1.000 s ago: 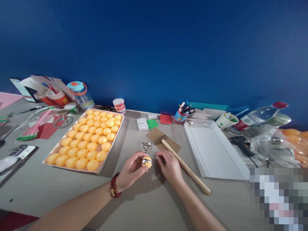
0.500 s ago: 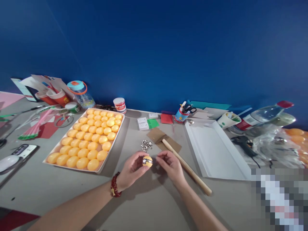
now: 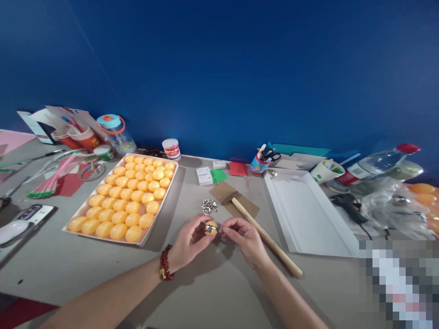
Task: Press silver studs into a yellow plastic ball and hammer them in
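Between the thumb and fingers of my left hand is an orange ping-pong ball with a band of shiny silver pieces around its middle. My right hand is just to the ball's right, thumb and index finger pinched together. Whatever those fingertips hold is too small to make out. Beyond the ball lies a small pile of silver thumbtack-like pieces. A wooden rod slants across brown cardboard behind my right hand.
At left stands a shallow box of orange balls; at right, a white tray. Small white boxes, a pen cup and a white-lidded tub line the back. A glue gun and bottle lie far right.
My right hand's fingertips have come closer to the ball. The ball has turned slightly in my left hand, so its silver band sits at a different angle.
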A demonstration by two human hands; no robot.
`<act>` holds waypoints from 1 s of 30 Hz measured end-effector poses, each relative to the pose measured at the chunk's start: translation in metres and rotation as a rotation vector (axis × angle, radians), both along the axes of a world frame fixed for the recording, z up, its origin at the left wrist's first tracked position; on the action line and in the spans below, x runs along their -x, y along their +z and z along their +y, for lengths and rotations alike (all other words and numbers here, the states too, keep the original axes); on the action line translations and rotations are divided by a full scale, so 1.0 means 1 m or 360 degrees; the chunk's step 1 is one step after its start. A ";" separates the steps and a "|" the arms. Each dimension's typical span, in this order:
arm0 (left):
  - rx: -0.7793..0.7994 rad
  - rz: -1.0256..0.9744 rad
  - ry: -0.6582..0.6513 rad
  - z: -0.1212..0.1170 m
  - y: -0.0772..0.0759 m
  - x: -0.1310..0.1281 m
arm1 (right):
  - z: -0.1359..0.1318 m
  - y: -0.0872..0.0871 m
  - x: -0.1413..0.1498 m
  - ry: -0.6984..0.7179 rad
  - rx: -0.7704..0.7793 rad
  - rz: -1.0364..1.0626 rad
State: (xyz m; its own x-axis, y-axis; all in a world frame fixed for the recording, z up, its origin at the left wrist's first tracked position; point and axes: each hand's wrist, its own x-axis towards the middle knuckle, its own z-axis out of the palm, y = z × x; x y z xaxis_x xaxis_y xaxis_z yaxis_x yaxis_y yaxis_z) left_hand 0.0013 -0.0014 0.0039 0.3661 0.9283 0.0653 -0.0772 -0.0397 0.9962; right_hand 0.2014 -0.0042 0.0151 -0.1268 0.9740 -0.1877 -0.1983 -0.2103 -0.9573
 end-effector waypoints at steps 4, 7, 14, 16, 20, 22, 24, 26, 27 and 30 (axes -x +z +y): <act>-0.0034 0.0041 0.0026 0.000 0.002 0.000 | -0.002 0.001 -0.001 0.0097 -0.0020 0.0103; 0.0000 0.0076 0.0000 0.000 0.004 0.000 | -0.003 0.004 0.000 0.0159 -0.0112 0.0100; -0.0001 0.0167 0.0015 0.000 0.006 0.002 | -0.004 0.009 0.004 0.0207 -0.0139 0.0036; -0.0017 0.0196 0.0013 0.000 0.007 0.002 | -0.004 0.009 0.005 0.0232 -0.0115 0.0059; -0.0094 0.0293 0.0031 0.001 0.010 0.003 | -0.006 0.007 0.008 0.0246 -0.0060 0.0061; -0.0131 0.0334 0.0040 0.001 0.011 0.004 | -0.007 0.006 0.008 0.0233 -0.0022 0.0066; -0.0160 0.0364 0.0053 0.001 0.012 0.004 | -0.008 0.005 0.009 0.0216 0.0007 0.0073; -0.0179 0.0377 0.0059 0.001 0.012 0.004 | -0.008 0.005 0.009 0.0197 0.0024 0.0065; -0.0185 0.0380 0.0059 0.001 0.011 0.004 | -0.009 0.005 0.010 0.0194 0.0030 0.0057; -0.0200 0.0375 0.0045 0.001 0.010 0.004 | -0.009 0.006 0.011 0.0217 0.0041 0.0061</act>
